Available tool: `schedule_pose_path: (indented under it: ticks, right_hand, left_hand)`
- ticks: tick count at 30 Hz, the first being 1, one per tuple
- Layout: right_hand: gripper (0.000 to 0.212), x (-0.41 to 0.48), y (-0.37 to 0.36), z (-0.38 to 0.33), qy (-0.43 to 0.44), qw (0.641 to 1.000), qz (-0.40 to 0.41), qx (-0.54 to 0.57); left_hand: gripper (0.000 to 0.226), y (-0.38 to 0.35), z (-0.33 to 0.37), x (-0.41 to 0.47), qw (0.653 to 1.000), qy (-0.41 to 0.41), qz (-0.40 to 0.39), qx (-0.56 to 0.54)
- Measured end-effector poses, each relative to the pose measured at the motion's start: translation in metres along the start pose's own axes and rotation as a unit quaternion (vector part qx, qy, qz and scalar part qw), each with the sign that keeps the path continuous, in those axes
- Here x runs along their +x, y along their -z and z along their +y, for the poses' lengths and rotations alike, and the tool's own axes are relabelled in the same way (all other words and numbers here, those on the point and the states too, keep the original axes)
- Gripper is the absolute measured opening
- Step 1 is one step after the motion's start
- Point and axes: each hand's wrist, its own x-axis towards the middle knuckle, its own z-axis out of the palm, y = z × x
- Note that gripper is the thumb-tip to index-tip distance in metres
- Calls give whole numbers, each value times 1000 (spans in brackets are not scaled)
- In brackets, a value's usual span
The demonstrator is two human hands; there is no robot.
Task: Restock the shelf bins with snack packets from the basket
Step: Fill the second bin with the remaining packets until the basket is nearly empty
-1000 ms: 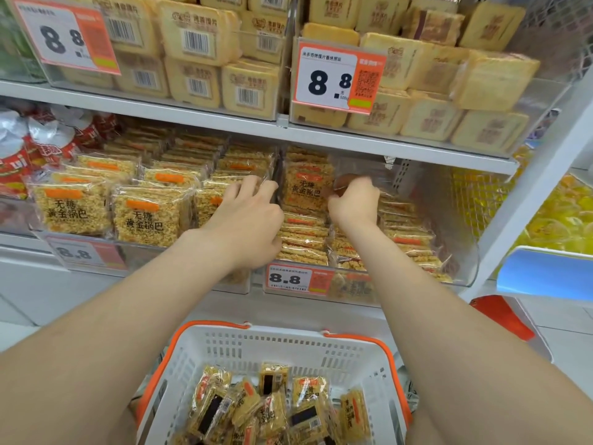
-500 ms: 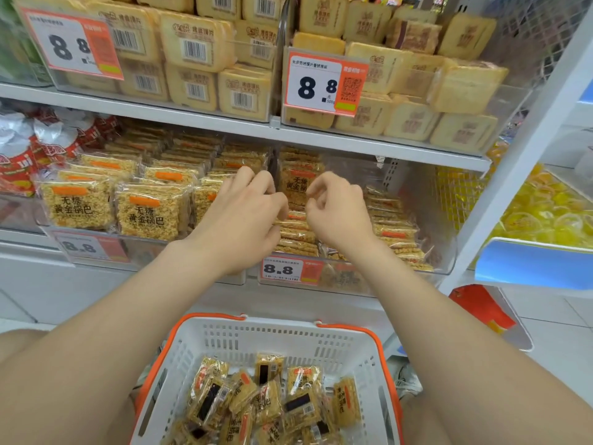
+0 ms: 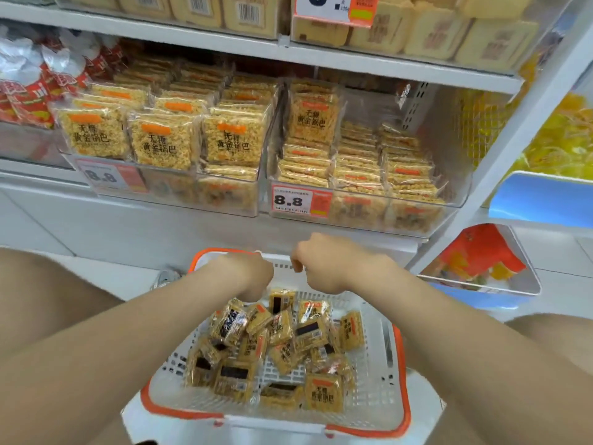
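Over the basket's (image 3: 377, 380) far end my right hand (image 3: 324, 261) hangs loosely curled, empty, my left hand's (image 3: 253, 274) grip I cannot tell, and a hasty grab at the jumbled snack packets (image 3: 282, 342) inside could drop some short of the shelf bin (image 3: 462, 187).

Basket (image 3: 376, 348) of snack packets (image 3: 324, 396), stocked shelf bins (image 3: 451, 200)
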Motion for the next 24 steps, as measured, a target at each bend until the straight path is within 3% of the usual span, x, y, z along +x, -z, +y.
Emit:
schedule_pose_path:
  ticks: [2, 6, 11, 15, 19, 24]
  right_hand:
    - [42, 6, -16, -4, 3, 999, -42, -4]
    - [37, 18, -26, -16, 26, 995, -96, -23]
    - [16, 35, -25, -31, 48, 991, -108, -56]
    - [21, 48, -27, -42, 56, 992, -104, -53]
    - [16, 53, -23, -48, 66, 991, -104, -58]
    - [17, 57, -22, -52, 58, 991, -104, -58]
  left_hand:
    - [42, -20, -5, 15, 999, 8, -37, -6]
    - [47, -60, -13, 34, 996, 37, -64, -47]
    - [53, -99, -19, 52, 990, 63, -56, -111]
    - [67, -119, -20, 64, 994, 65, -23, -86]
    - [88, -135, -33, 73, 992, 79, -70, -75]
    - [60, -144, -31, 81, 990, 92, -53, -88]
